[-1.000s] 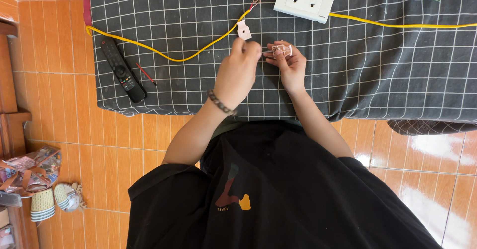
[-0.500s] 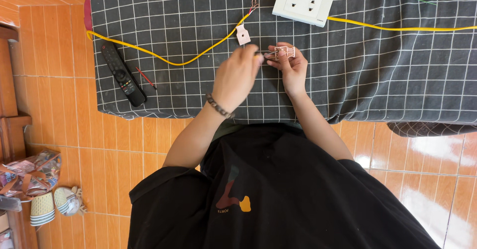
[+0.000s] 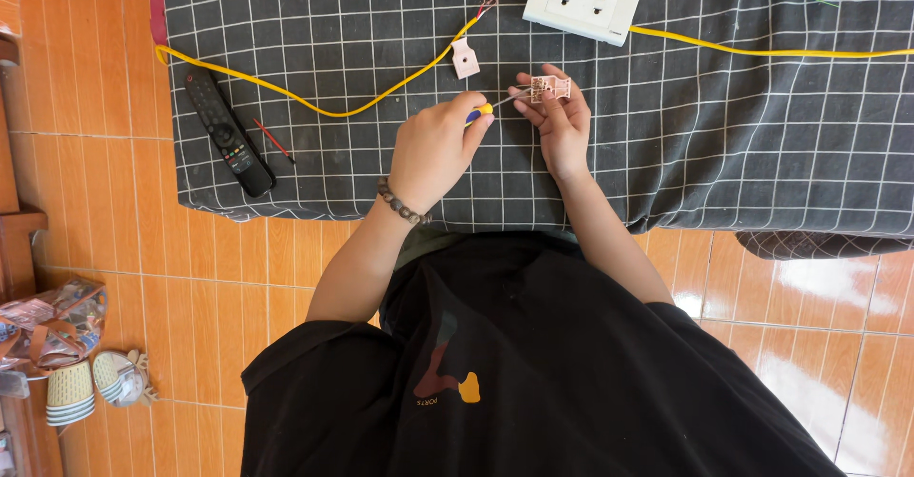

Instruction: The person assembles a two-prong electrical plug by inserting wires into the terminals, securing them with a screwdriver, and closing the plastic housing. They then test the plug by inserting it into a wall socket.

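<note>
The right hand (image 3: 562, 120) pinches a small pinkish plug part (image 3: 549, 87) at its edges, above the checked cloth (image 3: 724, 134). It looks light, rigid and brittle. The left hand (image 3: 433, 149) has its fingers closed on a screwdriver (image 3: 481, 112), tip touching the part.

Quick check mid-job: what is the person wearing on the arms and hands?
Both hands are bare, no gloves. The left hand has a dark beaded bracelet at the wrist; the right hand wears nothing visible. Short black shirt sleeves leave both forearms uncovered.
</note>
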